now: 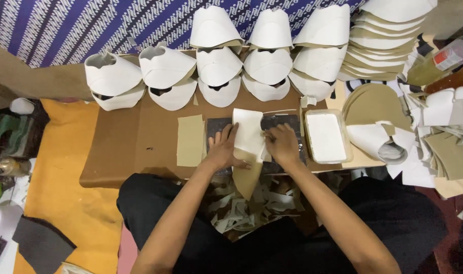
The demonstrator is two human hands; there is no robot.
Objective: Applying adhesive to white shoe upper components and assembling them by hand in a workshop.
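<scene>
Fingers of left hand (222,150) spread flat, pressing white cut piece (248,135); fingers of right hand (282,144) curled together on its right edge. Piece lying on dark cutting mat (285,122), tan end overhanging surface (135,147). White tray (327,136) just right of mat; tan strip (190,140) just left; folded white shapes (219,66) behind.

Both my forearms reach forward and converge; my left hand (224,150) lies flat, fingers spread, my right hand (283,144) pressing down just beside it.
</scene>
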